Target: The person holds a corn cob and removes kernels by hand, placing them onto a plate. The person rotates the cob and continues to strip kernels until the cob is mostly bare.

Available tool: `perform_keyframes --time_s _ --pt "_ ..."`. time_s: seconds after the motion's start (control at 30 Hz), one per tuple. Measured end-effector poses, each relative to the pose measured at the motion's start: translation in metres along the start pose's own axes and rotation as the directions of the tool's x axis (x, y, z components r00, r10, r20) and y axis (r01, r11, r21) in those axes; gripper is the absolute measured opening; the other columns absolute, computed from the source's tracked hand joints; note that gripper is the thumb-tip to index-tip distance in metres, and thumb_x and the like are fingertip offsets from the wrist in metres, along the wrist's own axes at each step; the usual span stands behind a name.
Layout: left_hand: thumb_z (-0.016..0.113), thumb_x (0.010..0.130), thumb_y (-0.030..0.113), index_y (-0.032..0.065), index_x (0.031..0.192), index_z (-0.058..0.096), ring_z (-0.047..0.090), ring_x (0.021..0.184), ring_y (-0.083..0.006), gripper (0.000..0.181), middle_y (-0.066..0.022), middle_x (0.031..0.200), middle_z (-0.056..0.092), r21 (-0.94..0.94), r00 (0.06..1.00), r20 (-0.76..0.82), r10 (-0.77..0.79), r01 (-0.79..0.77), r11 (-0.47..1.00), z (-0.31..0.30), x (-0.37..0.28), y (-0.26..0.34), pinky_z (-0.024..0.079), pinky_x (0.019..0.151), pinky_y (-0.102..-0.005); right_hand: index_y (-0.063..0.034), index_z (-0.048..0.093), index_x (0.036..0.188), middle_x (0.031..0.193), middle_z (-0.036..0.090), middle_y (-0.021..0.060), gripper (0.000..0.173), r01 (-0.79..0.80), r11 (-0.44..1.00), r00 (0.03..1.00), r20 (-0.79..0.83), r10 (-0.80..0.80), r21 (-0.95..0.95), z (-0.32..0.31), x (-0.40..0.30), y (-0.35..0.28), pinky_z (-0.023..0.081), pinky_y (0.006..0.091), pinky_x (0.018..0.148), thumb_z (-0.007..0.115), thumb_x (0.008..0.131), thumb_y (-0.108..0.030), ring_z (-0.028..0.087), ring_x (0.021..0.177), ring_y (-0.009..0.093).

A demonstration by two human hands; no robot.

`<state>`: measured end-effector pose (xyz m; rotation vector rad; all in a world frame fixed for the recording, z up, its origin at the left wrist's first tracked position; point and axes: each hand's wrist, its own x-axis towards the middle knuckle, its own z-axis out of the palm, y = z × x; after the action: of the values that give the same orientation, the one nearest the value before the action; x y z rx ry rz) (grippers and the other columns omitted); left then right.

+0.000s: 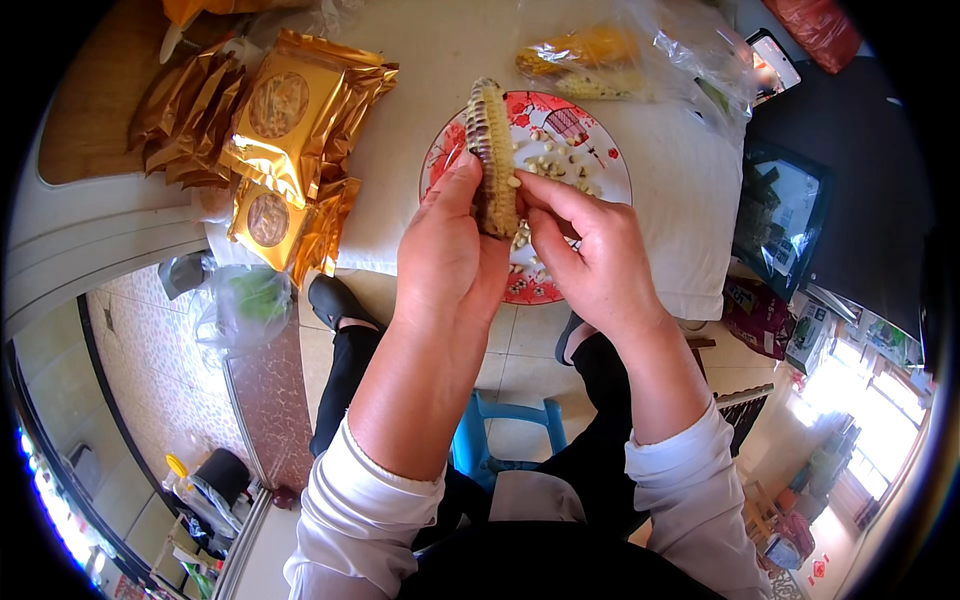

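Observation:
My left hand (450,240) is wrapped around an ear of corn (492,161), held upright over the plate. Purple and pale kernels run along the ear's left side, while its right side looks stripped in part. My right hand (592,240) is at the ear's lower right edge, thumb and index finger close together by a loose pale kernel (514,181). Whether those fingertips pinch anything is hidden. Beneath both hands lies a round plate (611,169) with a red floral pattern. Loose kernels (551,161) are scattered on it, some covered by my hands.
Gold foil packets (281,112) are piled on the cloth-covered table (397,150) at left. More ears of corn (577,56) lie in clear plastic at the back, near a phone (772,64). A dark cabinet (847,195) stands at right, a blue stool (472,435) below me.

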<state>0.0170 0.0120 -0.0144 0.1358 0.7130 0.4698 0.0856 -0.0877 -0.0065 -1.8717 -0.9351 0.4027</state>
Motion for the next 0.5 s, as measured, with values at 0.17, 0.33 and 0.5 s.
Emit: perform_keyframes --time_s 0.17,0.33,0.5 --pt "0.037 0.096 0.021 0.0031 0.113 0.047 0.053 0.085 -0.0224 0.027 -0.0112 0.099 0.056 0.05 0.999 -0.018 -0.026 0.027 0.998 -0.0036 0.0036 0.0021 0.044 0.081 -0.0365 0.0026 0.055 0.107 0.086 0.064 0.0188 0.032 -0.125 0.983 0.992 0.051 0.12 0.132 0.0004 -0.0011 -0.0026 0.051 0.0326 0.069 0.057 0.076 0.0 0.065 0.079 0.028" --pt "0.038 0.096 0.022 0.0025 0.107 0.048 0.053 0.081 -0.0227 0.025 -0.0115 0.093 0.056 0.07 0.998 -0.031 -0.047 0.049 0.996 -0.0055 0.005 0.0044 0.045 0.077 -0.0369 0.0029 0.053 0.111 0.09 0.065 0.0164 0.036 -0.187 0.949 0.981 0.09 0.169 0.255 -0.0013 -0.0005 -0.0076 0.051 0.0308 0.076 0.058 0.075 0.001 0.065 0.086 0.023" --pt "0.038 0.095 0.022 0.0011 0.106 0.048 0.053 0.08 -0.0229 0.025 -0.0122 0.093 0.056 0.076 0.999 -0.022 -0.027 0.028 0.997 -0.0069 0.0055 0.0026 0.045 0.077 -0.037 0.0032 0.054 0.109 0.091 0.066 0.0151 0.032 -0.171 0.961 0.984 0.096 0.153 0.219 -0.0023 0.0003 -0.0038 0.051 0.0297 0.076 0.057 0.077 0.002 0.065 0.086 0.021"
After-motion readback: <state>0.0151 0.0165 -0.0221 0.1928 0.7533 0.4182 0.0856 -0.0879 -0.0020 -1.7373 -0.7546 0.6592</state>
